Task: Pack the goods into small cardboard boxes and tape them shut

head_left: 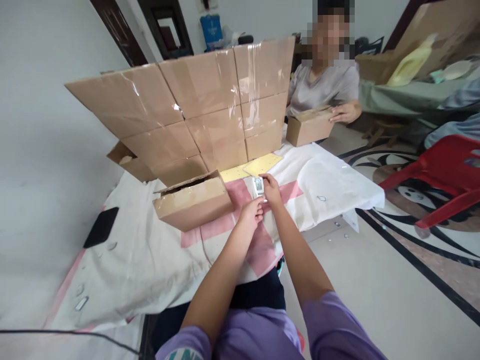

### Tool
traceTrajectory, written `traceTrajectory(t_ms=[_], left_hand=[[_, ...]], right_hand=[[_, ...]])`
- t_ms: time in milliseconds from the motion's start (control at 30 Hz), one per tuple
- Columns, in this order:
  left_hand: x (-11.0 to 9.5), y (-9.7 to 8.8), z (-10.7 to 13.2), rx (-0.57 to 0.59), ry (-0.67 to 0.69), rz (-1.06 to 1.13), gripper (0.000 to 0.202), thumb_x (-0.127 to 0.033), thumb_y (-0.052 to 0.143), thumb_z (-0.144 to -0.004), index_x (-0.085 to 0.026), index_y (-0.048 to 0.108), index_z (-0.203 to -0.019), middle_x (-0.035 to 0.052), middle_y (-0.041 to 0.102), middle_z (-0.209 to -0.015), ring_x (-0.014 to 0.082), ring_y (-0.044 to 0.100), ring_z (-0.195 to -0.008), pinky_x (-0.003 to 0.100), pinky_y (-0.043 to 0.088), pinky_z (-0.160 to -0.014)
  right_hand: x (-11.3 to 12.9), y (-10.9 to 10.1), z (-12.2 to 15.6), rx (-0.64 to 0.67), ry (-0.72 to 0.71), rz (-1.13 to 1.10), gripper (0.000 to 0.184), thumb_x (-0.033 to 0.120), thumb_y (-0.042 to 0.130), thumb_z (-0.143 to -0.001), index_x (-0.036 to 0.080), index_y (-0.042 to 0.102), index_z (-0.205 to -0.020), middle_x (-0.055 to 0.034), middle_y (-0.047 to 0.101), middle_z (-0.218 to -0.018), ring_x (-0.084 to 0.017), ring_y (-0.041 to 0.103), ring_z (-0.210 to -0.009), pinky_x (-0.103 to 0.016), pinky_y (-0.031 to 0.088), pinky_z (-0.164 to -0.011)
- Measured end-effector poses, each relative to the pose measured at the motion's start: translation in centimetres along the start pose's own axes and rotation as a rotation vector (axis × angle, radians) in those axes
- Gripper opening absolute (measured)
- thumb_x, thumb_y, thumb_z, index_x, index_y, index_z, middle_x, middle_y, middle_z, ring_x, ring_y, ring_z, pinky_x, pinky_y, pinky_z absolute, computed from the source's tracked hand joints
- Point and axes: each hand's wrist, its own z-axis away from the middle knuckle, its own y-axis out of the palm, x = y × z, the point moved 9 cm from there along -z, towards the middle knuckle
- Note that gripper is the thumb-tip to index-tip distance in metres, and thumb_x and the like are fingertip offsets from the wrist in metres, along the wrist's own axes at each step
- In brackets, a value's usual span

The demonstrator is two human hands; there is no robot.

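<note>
In the head view a small white device with a grey display [258,186] is held above the cloth-covered table. My right hand [271,188] grips its right side, with the fingers curled behind the top. My left hand [252,210] is closed at its lower edge, thumb and fingers pinching there. What the display reads is too small to make out. Just left of my hands sits a cardboard box [195,201] with its top flaps slightly apart. Beyond the device, yellow sheets [262,164] lie flat against the stacked boxes.
A wall of taped cardboard boxes [213,100] stands along the far side. Across the table, a person [324,85] rests a hand on another box [309,127]. A black flat object [101,227] lies at left. A red chair [450,170] stands to the right.
</note>
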Motion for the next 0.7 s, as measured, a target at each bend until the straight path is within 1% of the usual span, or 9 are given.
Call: traceTrajectory(t_ms=[100, 233, 333, 400, 467, 533, 600, 700], left_hand=[[1.3, -0.7, -0.6, -0.048, -0.049, -0.039, 0.029, -0.026, 0.082, -0.076, -0.015, 0.056, -0.072, -0.0077, 0.038, -0.053, 0.0035, 0.027, -0.042, 0.021, 0.015, -0.044], [2.3, -1.5, -1.5, -0.095, -0.057, -0.072, 0.032, -0.031, 0.085, -0.075, -0.013, 0.058, -0.073, -0.0066, 0.040, -0.054, 0.0055, 0.036, -0.045, 0.021, 0.019, -0.045], [2.4, -1.4, -1.7, -0.097, -0.048, -0.087, 0.029, -0.033, 0.081, -0.081, -0.013, 0.060, -0.078, -0.0068, 0.044, -0.058, 0.0052, 0.036, -0.047, 0.020, 0.024, -0.046], [2.3, -1.0, -1.3, -0.084, -0.036, -0.095, 0.025, -0.031, 0.075, -0.087, -0.013, 0.060, -0.079, -0.0076, 0.044, -0.059, 0.0048, 0.034, -0.046, 0.019, 0.025, -0.045], [2.2, -0.6, -0.6, -0.052, -0.024, -0.096, 0.025, -0.028, 0.072, -0.090, -0.014, 0.057, -0.076, -0.0086, 0.042, -0.058, 0.0046, 0.031, -0.045, 0.019, 0.024, -0.044], [2.0, -0.2, 0.2, 0.006, -0.010, -0.084, 0.025, -0.024, 0.071, -0.090, -0.014, 0.055, -0.073, -0.0091, 0.040, -0.056, 0.0043, 0.028, -0.044, 0.018, 0.021, -0.043], [1.7, -0.1, 0.6, 0.078, -0.011, -0.051, 0.025, -0.021, 0.071, -0.088, -0.014, 0.054, -0.071, -0.0094, 0.038, -0.055, 0.0040, 0.027, -0.044, 0.019, 0.018, -0.043], [1.5, -0.3, 1.0, 0.179, -0.040, 0.028, 0.029, -0.024, 0.077, -0.079, -0.015, 0.051, -0.069, -0.0099, 0.033, -0.051, 0.0037, 0.024, -0.042, 0.019, 0.015, -0.043]], right_hand=[[-0.1, 0.0, 0.0, 0.006, -0.002, -0.003, 0.034, 0.035, 0.046, -0.084, 0.016, 0.066, -0.105, -0.0082, 0.069, -0.103, -0.022, 0.060, -0.097, -0.036, 0.048, -0.092], [-0.2, 0.1, 0.1, 0.007, 0.008, -0.006, 0.033, 0.034, 0.046, -0.085, 0.017, 0.066, -0.104, -0.0077, 0.069, -0.104, -0.022, 0.060, -0.097, -0.035, 0.048, -0.090], [0.2, 0.0, 0.1, -0.005, 0.010, -0.004, 0.032, 0.034, 0.046, -0.083, 0.018, 0.066, -0.102, -0.0073, 0.069, -0.102, -0.022, 0.060, -0.096, -0.036, 0.049, -0.090], [0.8, -0.1, 0.2, -0.021, 0.002, 0.003, 0.031, 0.034, 0.046, -0.083, 0.018, 0.067, -0.099, -0.0073, 0.070, -0.099, -0.023, 0.061, -0.095, -0.037, 0.049, -0.091], [1.6, -0.2, 0.3, -0.041, -0.007, 0.016, 0.030, 0.035, 0.046, -0.082, 0.017, 0.067, -0.096, -0.0076, 0.070, -0.095, -0.024, 0.062, -0.093, -0.038, 0.050, -0.090], [2.5, -0.4, 0.5, -0.066, -0.020, 0.031, 0.029, 0.036, 0.047, -0.081, 0.017, 0.067, -0.091, -0.0082, 0.070, -0.092, -0.024, 0.063, -0.091, -0.039, 0.051, -0.089], [3.4, -0.8, 0.7, -0.102, -0.036, 0.047, 0.028, 0.038, 0.048, -0.081, 0.018, 0.067, -0.089, -0.0083, 0.071, -0.092, -0.025, 0.064, -0.092, -0.040, 0.052, -0.090], [4.7, -1.7, 1.5, -0.176, -0.058, 0.069, 0.028, 0.043, 0.052, -0.080, 0.020, 0.066, -0.089, -0.0090, 0.072, -0.093, -0.026, 0.064, -0.094, -0.040, 0.052, -0.091]])
